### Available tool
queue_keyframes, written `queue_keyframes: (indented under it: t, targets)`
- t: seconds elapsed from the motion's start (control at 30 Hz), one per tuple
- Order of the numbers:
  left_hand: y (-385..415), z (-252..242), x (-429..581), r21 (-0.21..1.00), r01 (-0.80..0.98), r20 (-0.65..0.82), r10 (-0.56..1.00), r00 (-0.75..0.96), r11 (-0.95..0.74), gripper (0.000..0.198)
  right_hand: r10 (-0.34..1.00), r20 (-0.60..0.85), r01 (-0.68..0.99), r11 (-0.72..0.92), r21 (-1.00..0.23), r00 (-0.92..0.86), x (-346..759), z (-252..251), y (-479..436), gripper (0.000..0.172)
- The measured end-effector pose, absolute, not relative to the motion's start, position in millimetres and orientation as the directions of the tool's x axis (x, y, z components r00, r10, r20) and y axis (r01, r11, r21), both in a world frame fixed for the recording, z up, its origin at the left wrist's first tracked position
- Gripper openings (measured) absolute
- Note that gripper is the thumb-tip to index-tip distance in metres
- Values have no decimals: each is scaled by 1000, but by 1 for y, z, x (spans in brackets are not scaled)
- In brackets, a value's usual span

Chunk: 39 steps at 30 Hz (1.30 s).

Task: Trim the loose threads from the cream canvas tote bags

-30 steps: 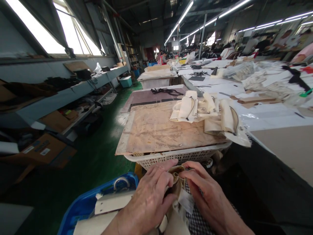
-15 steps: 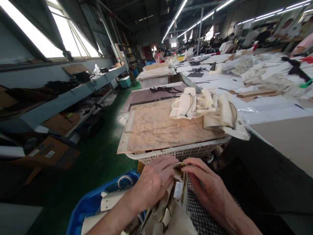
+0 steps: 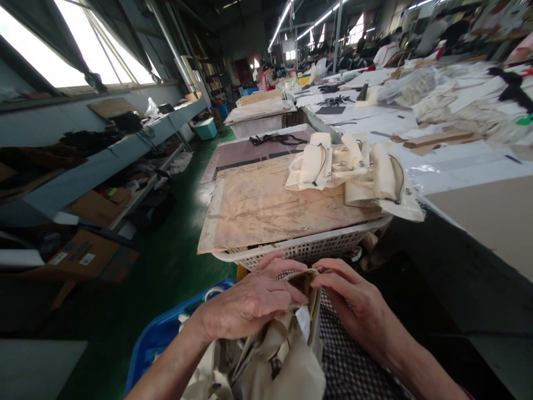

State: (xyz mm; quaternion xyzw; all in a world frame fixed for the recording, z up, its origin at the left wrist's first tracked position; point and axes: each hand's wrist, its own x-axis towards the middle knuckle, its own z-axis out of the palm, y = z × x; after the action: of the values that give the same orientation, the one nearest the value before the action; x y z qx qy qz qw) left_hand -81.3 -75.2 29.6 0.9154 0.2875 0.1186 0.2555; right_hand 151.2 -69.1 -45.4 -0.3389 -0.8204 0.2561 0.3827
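Observation:
A cream fabric bag (image 3: 297, 361) stands in front of me with its mouth up, a small white label (image 3: 303, 322) showing inside. My left hand (image 3: 252, 303) is at the left of the mouth, some fingers curled into the opening over the cloth, the upper ones lifted; its thumb is hidden. At the opposite side, my right hand (image 3: 353, 294) pinches the top edge between thumb and fingers. Checked dark-and-white cloth (image 3: 345, 355) lies under and beside the bag. A blue basket (image 3: 144, 344) at lower left holds more cream pieces, partly covered by my left arm.
Ahead, a worn board (image 3: 250, 205) rests on a white plastic basket (image 3: 291, 253), with several cream bag pieces (image 3: 314, 161) on it. A long table (image 3: 449, 166) with cloth and plastic runs along the right. Shelving (image 3: 95, 161) and a cardboard box (image 3: 89, 258) line the left. People are far back.
My left hand has shifted slightly, its fingers now reaching into the bag's mouth, which gapes wider. The right hand keeps its pinch on the edge. The view has tilted down a little.

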Motion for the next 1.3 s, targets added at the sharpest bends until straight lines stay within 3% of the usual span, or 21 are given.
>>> queue_keyframes:
  t: [0.13,0.27,0.5,0.6,0.7,0.87,0.97,1.07,1.13,1.2,1.3]
  targets:
    - [-72,23,-85,579,474,38,603,797,-663,34,748,442,339,635,-694,-496,155,-48,-69,32]
    - [-69,14,-87,596,442,112,614,781,-671,27,745,428,329,630,-704,-511,152,-45,-69,34]
    - [-65,14,-89,519,427,165,577,800,-740,26,748,430,351,634,-689,-506,148,-45,-66,35]
    - [-68,11,-84,559,399,192,582,790,-727,26,771,391,429,615,-661,-503,149,-36,-65,31]
    - [-77,7,-73,630,406,189,638,747,-662,27,796,378,571,603,-557,-473,148,-20,-66,24]
    - [-96,6,-64,744,481,110,795,596,-463,59,746,485,670,647,-365,-456,142,-21,-75,22]
    - [-101,6,-69,783,484,72,830,554,-391,70,679,560,644,701,-305,-474,137,-38,-82,37]
    - [-102,3,-71,780,490,77,838,541,-388,78,686,624,633,681,-369,-374,131,-45,-88,45]
    - [-102,1,-71,773,494,84,837,541,-397,84,727,610,565,661,-494,-316,126,-40,-88,33]
    - [-101,1,-70,766,498,80,829,553,-406,93,735,553,469,677,-567,-393,122,-32,-86,25]
    - [-105,0,-71,739,530,52,820,570,-415,105,707,478,465,705,-536,-521,119,-24,-81,25]
